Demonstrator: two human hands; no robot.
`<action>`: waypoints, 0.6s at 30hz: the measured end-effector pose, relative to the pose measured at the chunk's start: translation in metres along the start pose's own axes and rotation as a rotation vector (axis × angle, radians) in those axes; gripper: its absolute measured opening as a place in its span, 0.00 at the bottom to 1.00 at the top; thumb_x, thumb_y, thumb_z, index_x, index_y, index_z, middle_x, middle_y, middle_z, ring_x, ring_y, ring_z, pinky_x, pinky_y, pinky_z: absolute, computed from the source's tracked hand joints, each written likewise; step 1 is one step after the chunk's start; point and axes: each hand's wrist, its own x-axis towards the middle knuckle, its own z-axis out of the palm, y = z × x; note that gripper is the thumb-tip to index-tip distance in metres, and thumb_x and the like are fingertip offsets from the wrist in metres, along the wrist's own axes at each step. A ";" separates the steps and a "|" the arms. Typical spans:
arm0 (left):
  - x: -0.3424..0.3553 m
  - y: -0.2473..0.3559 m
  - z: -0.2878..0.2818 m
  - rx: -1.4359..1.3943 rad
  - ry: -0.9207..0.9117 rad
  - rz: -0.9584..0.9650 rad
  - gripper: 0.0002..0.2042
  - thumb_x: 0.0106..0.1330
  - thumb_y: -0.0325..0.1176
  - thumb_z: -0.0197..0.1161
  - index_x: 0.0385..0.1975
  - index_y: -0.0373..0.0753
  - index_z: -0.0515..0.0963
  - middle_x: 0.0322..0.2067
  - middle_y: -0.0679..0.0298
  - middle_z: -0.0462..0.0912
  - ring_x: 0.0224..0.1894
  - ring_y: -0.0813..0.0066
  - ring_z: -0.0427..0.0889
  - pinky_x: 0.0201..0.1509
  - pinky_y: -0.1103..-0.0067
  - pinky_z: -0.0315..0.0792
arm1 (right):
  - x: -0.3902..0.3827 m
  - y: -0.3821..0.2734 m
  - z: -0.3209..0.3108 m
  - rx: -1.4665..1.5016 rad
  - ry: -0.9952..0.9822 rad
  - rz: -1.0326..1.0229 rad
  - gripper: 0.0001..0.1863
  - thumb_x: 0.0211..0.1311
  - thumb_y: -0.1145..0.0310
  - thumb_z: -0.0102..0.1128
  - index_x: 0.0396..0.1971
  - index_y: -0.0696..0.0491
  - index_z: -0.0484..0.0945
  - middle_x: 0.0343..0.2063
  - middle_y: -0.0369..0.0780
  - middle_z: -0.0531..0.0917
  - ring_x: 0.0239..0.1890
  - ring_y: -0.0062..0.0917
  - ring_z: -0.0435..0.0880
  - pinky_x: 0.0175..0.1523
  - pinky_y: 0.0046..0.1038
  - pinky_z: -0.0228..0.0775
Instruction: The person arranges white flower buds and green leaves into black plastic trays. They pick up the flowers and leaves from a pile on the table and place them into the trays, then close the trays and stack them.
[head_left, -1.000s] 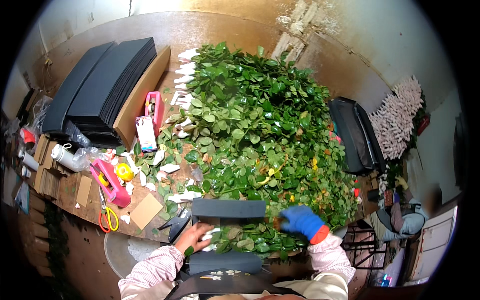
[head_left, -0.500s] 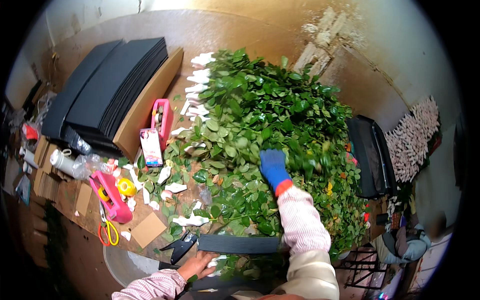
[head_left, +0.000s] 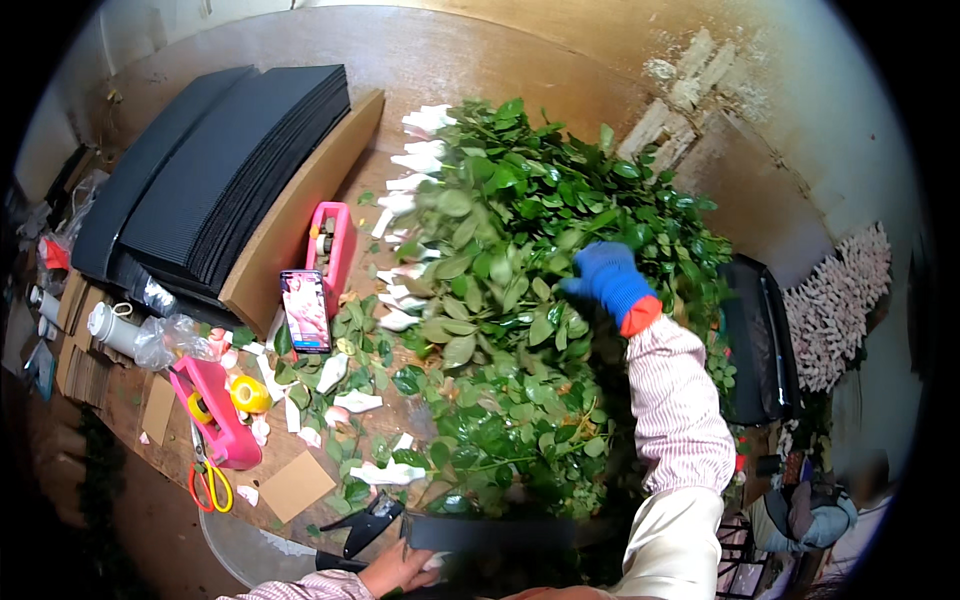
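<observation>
Holding my gloved right hand [head_left: 608, 278] at the leafy stems [head_left: 520, 190], upper centre, I cannot tell whether its fingers are pinching. My left hand [head_left: 397, 572], lower edge, is touching a white tip [head_left: 434, 562], grip unclear. Apparently, work is standing partway: many stems are remaining piled; shadow is obscuring leaves below the dark strip [head_left: 490, 531].

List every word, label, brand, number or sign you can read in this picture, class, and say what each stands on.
None can be read clearly enough to quote.
Phone screen: tiny markings, too small to read.
White lidded flask: no readable marking.
Brown card: no writing visible.
White tapered wraps: no readable print.
</observation>
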 end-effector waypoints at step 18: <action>-0.012 -0.035 0.021 -0.594 0.019 -0.354 0.15 0.77 0.33 0.57 0.58 0.34 0.78 0.55 0.51 0.84 0.55 0.58 0.83 0.59 0.66 0.77 | 0.130 0.027 0.076 -0.026 0.645 0.149 0.06 0.61 0.70 0.60 0.36 0.50 0.85 0.37 0.44 0.89 0.41 0.41 0.90 0.43 0.42 0.82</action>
